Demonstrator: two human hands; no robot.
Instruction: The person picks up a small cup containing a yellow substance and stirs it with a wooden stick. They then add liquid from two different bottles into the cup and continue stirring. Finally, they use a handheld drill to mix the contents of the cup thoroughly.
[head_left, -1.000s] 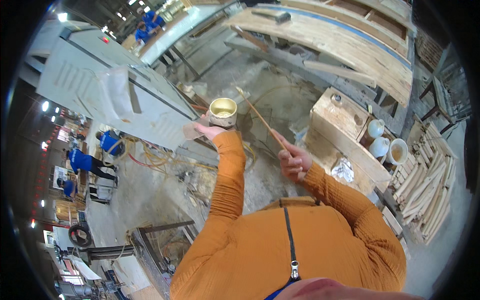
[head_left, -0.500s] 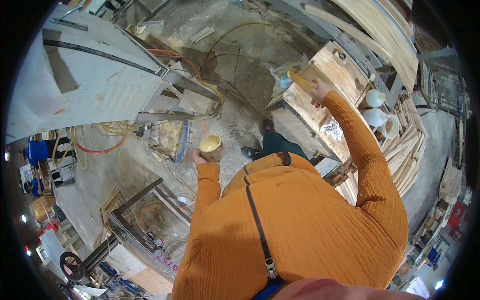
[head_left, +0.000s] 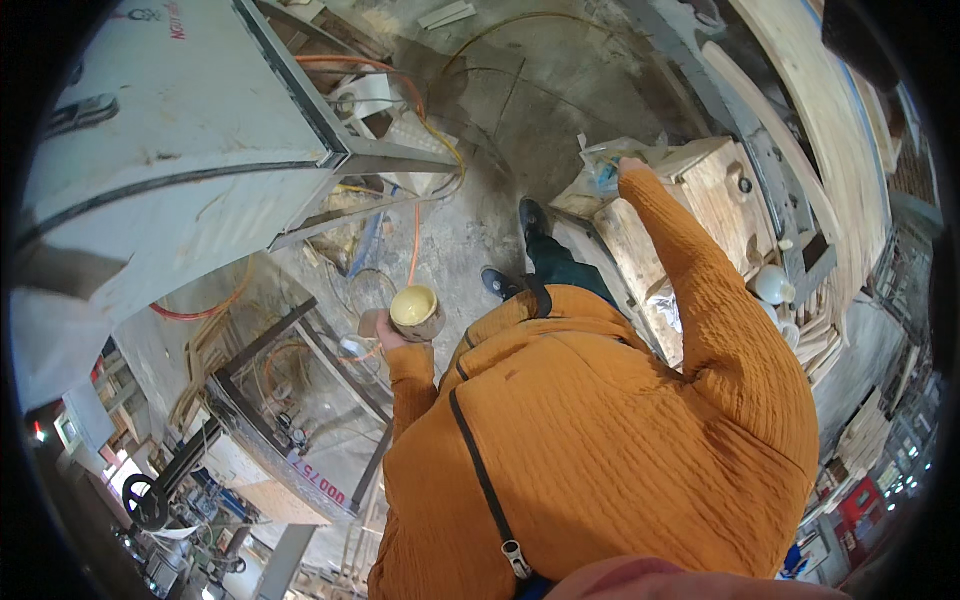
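Observation:
My left hand [head_left: 388, 332] is closed around a cup [head_left: 432, 328], brownish outside, with pale yellow stuff inside. It is held upright at waist height, left of my body. My right arm stretches forward over a wooden box [head_left: 655, 235] with a worn, stained top. At the box's far left corner, my right hand [head_left: 630, 166] is against a crumpled clear plastic bag [head_left: 585, 180] with something blue in it. The fingers of that hand are mostly hidden, so what they hold does not show.
Crumpled foil [head_left: 664, 308] lies on the box beside my right arm. A white plastic bottle [head_left: 772, 284] stands to the right, near long wooden boards [head_left: 815, 110]. A large grey metal cabinet [head_left: 190, 130] fills the far left. An orange hose [head_left: 415, 240] crosses the floor.
My right hand, which held a flat tan stick over the box, has moved forward and left to the plastic bag. My left hand still holds the cup. The view has shifted.

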